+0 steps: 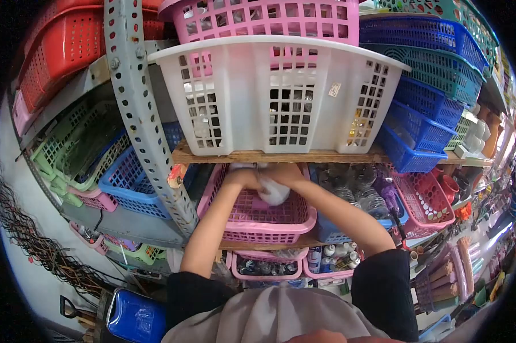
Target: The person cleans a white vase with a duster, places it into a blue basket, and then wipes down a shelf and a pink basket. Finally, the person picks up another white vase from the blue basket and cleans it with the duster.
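Both of my arms reach into a pink basket on the middle shelf, under a wooden board. My left hand is at the left side of a whitish, rounded bundle that looks wrapped in clear plastic. From above and the right, my right hand grips the same bundle. The fingers of both hands are closed around its upper part, partly hidden by the bundle and the shelf's shade. The bundle hangs over the basket's pink mesh floor. What is inside the wrapping cannot be made out.
A large white basket stands right above my hands on the wooden board. At left rises a perforated metal post. A blue basket with clear plastic items adjoins on the right. Smaller pink baskets sit below.
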Action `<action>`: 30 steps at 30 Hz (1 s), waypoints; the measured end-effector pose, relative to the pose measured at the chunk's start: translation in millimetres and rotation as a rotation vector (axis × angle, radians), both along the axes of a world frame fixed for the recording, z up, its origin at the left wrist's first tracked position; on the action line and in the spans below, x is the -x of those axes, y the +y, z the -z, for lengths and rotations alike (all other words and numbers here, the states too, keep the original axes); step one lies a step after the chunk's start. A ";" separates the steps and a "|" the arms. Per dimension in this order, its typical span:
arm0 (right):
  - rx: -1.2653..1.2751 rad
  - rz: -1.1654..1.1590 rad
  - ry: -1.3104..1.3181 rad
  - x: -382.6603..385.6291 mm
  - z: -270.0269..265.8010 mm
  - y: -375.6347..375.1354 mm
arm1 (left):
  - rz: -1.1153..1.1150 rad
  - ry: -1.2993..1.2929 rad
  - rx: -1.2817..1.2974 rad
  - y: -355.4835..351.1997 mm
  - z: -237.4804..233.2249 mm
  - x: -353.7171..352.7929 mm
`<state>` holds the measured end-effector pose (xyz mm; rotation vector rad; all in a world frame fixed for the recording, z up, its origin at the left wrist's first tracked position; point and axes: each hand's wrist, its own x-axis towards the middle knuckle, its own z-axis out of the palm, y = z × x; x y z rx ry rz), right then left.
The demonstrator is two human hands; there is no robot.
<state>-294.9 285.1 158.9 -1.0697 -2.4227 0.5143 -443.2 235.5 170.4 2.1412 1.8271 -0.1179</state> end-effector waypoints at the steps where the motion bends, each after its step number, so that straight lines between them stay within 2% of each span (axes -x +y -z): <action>1: -0.164 -0.033 0.130 13.1 16.3 24.2 | -0.029 -0.046 -0.081 20.1 11.7 11.3; 2: -0.341 -0.058 0.245 26.0 32.0 47.8 | -0.047 -0.068 -0.125 37.5 24.9 19.4; 4: -0.366 -0.013 0.302 38.8 32.2 67.5 | -0.141 -0.077 -0.131 64.0 41.9 27.5; 7: -0.362 0.097 0.329 51.4 29.7 84.0 | -0.158 -0.068 -0.534 62.8 58.0 29.9; 8: -0.361 0.137 0.333 52.9 30.3 88.4 | -0.165 0.052 -0.437 68.5 61.5 29.7; 11: -0.366 0.223 0.337 50.4 32.0 98.0 | -0.186 0.202 -0.134 54.1 47.1 24.7; 12: -0.366 0.244 0.339 48.7 31.1 99.8 | -0.190 0.259 -0.311 58.6 58.8 27.2; 14: -0.362 0.278 0.343 44.5 32.2 101.9 | -0.308 0.135 -0.539 92.9 85.1 35.5; 15: -0.358 0.283 0.347 43.1 34.5 101.8 | -0.310 0.132 -0.533 86.9 77.6 31.7; 19: -0.367 0.314 0.355 38.2 36.5 105.8 | -0.314 0.054 -0.233 27.8 13.0 5.7; 21: -0.372 0.317 0.365 36.6 38.6 106.9 | -0.309 0.059 -0.165 39.7 27.1 11.0; 22: -0.374 0.315 0.373 35.6 39.4 106.9 | -0.298 -0.065 -0.384 76.4 66.3 27.6; 24: -0.374 0.307 0.382 31.6 41.3 105.4 | -0.280 -0.193 -0.600 121.4 113.4 49.4; 25: -0.376 0.300 0.389 29.1 42.0 105.1 | -0.273 -0.068 -0.627 134.5 126.1 56.8; 27: -0.374 0.277 0.404 23.4 42.2 104.5 | -0.258 0.057 -0.649 121.7 115.5 48.7; 29: -0.368 0.240 0.419 17.3 40.3 102.3 | -0.285 0.158 -0.311 58.6 55.6 21.7; 30: -0.368 0.211 0.432 13.5 38.8 98.8 | -0.274 0.158 -0.311 49.5 45.1 13.8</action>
